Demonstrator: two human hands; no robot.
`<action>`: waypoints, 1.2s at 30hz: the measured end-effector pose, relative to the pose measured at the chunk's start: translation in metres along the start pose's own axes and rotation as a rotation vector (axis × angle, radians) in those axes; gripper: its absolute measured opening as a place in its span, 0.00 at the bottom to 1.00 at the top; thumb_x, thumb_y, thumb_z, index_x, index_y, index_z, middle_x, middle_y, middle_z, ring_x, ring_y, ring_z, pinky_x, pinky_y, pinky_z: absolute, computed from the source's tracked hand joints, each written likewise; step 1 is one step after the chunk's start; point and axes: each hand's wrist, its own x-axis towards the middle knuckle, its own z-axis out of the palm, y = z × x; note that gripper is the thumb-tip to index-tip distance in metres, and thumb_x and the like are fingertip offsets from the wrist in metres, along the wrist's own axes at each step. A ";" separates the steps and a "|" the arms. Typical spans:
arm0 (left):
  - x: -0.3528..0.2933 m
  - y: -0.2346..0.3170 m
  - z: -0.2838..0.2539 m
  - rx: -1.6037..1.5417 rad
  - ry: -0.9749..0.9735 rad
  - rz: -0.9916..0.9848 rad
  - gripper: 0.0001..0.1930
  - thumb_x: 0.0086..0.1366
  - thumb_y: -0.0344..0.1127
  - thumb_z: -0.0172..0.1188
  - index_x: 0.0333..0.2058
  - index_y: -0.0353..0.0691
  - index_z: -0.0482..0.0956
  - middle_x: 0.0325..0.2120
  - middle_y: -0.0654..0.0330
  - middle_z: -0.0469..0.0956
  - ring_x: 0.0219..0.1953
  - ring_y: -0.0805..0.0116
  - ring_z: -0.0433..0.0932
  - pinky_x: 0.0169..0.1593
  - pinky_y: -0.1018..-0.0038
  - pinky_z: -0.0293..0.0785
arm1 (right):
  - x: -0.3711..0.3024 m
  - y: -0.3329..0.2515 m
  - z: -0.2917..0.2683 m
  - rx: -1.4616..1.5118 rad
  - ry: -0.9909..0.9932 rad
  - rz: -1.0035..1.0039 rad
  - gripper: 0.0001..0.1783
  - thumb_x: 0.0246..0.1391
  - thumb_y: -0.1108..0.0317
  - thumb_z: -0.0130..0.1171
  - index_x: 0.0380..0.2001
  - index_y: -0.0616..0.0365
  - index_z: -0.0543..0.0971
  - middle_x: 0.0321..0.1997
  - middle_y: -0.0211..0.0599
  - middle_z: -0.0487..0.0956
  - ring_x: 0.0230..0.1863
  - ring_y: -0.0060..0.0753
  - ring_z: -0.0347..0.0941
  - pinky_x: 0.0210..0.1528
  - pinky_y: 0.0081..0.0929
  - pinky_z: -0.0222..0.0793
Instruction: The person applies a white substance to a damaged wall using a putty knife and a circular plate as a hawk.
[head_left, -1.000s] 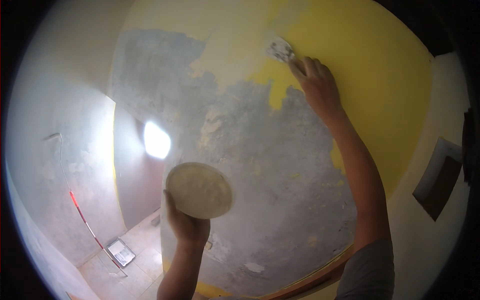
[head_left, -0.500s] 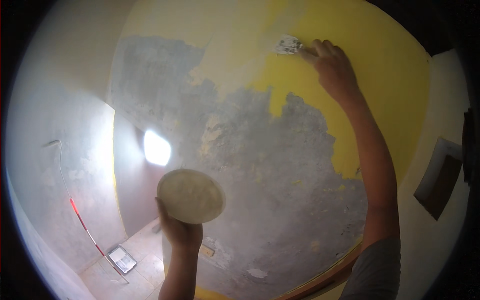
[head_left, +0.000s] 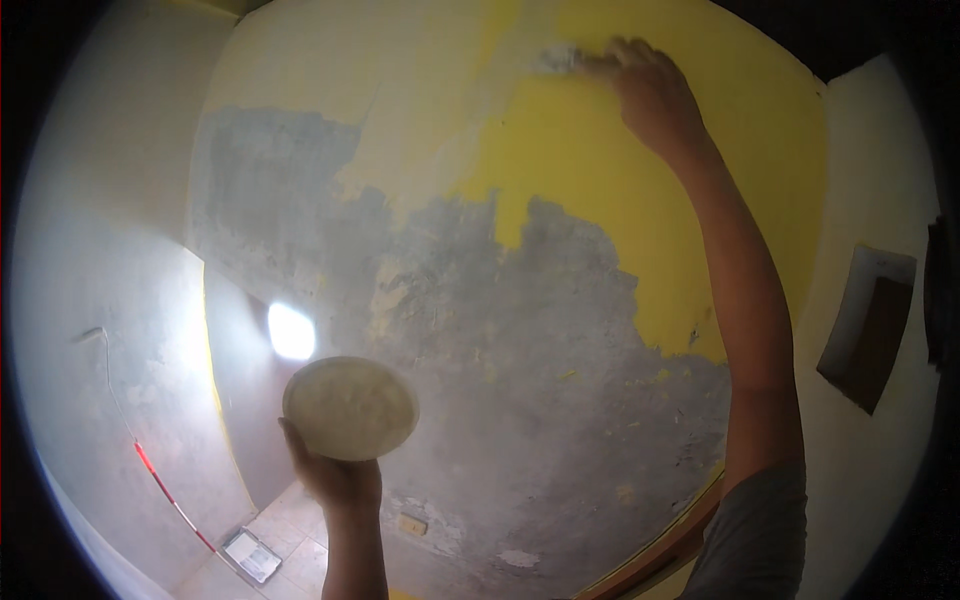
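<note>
Raised high on the wall, my right hand [head_left: 660, 100] is closed round the handle of a putty knife [head_left: 560, 60]. Motion smears its blade, which is coated with whitish paste and lies against or very near the yellow paint [head_left: 590, 150]. Down at the left, my left hand [head_left: 338, 485] supports a round, pale beige dish-like piece [head_left: 352, 408] from below, thumb at its edge. Its face is smooth and lightly mottled; whether it is a shallow tub or a flat disc I cannot tell. Bare grey plaster [head_left: 480, 310] covers the wall's lower part, with a cream patch [head_left: 420, 120] above.
A red-and-white pole with a roller frame [head_left: 170, 495] leans at the left wall near a paint tray [head_left: 252, 556] on the tiled floor. A bright window [head_left: 291, 331] glares beyond. An outlet [head_left: 412, 524] sits low on the wall; a recessed opening [head_left: 870, 330] is at right.
My right hand and the putty knife have moved higher on the yellow wall. The view has shifted, so the wall appears lower and farther left; my left hand still holds the round piece.
</note>
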 end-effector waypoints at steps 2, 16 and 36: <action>0.001 -0.006 0.008 -0.009 0.017 -0.005 0.31 0.81 0.59 0.37 0.71 0.44 0.63 0.69 0.55 0.65 0.72 0.53 0.63 0.74 0.50 0.58 | 0.028 0.022 0.011 -0.037 0.086 0.098 0.20 0.56 0.77 0.54 0.49 0.51 0.86 0.50 0.41 0.80 0.52 0.45 0.77 0.54 0.43 0.76; -0.006 0.014 -0.005 -0.002 -0.033 0.050 0.31 0.82 0.57 0.34 0.70 0.43 0.63 0.68 0.54 0.66 0.71 0.55 0.63 0.74 0.52 0.58 | 0.063 0.038 0.017 -0.125 0.040 0.172 0.15 0.60 0.69 0.56 0.46 0.52 0.88 0.52 0.46 0.80 0.52 0.46 0.77 0.51 0.46 0.79; -0.028 0.001 -0.034 -0.005 0.091 0.033 0.31 0.82 0.57 0.32 0.69 0.42 0.65 0.66 0.56 0.69 0.69 0.54 0.66 0.72 0.52 0.61 | 0.181 0.027 0.149 -0.312 0.104 0.546 0.13 0.62 0.66 0.59 0.46 0.54 0.87 0.57 0.50 0.76 0.56 0.52 0.74 0.49 0.42 0.81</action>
